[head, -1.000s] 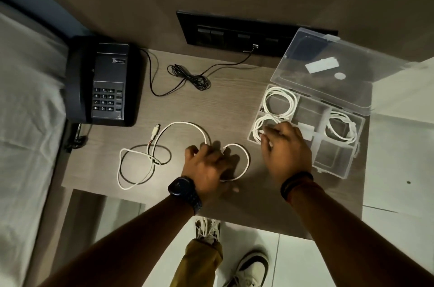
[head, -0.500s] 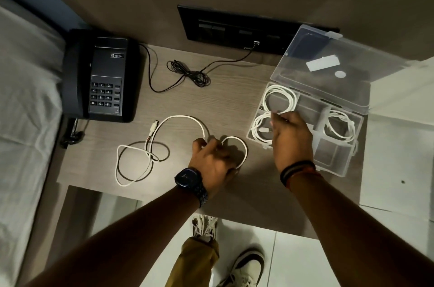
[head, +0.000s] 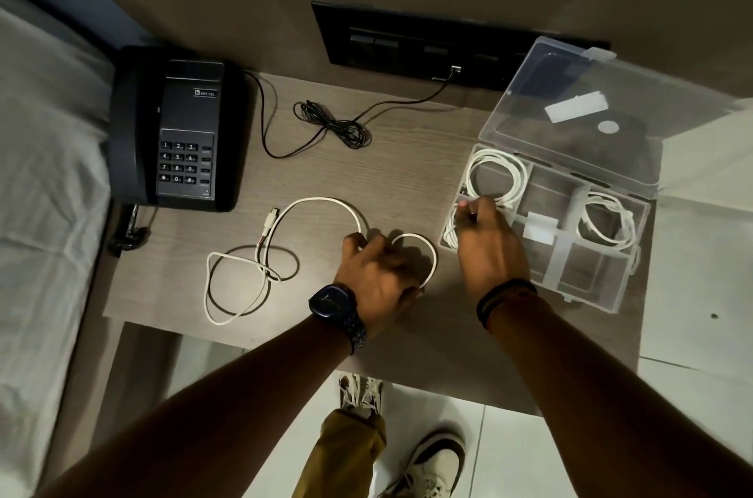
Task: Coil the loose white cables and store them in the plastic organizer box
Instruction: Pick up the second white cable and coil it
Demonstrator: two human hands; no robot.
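Observation:
A loose white cable lies in open loops on the wooden table. My left hand grips it near its middle, a small loop curving out to the right. The clear plastic organizer box stands open at the right. Coiled white cables fill its far-left compartment and a right compartment. My right hand reaches into the near-left compartment, fingers pressing on a third coiled cable that it mostly hides.
A black desk phone sits at the table's left, its thin black cord bundled mid-table and plugged into a black wall socket panel. A bed lies left. My shoes are on the tiled floor below.
My right hand has moved a little farther into the box's near-left compartment over the coil. The left hand keeps its hold on the loose cable, hardly shifting.

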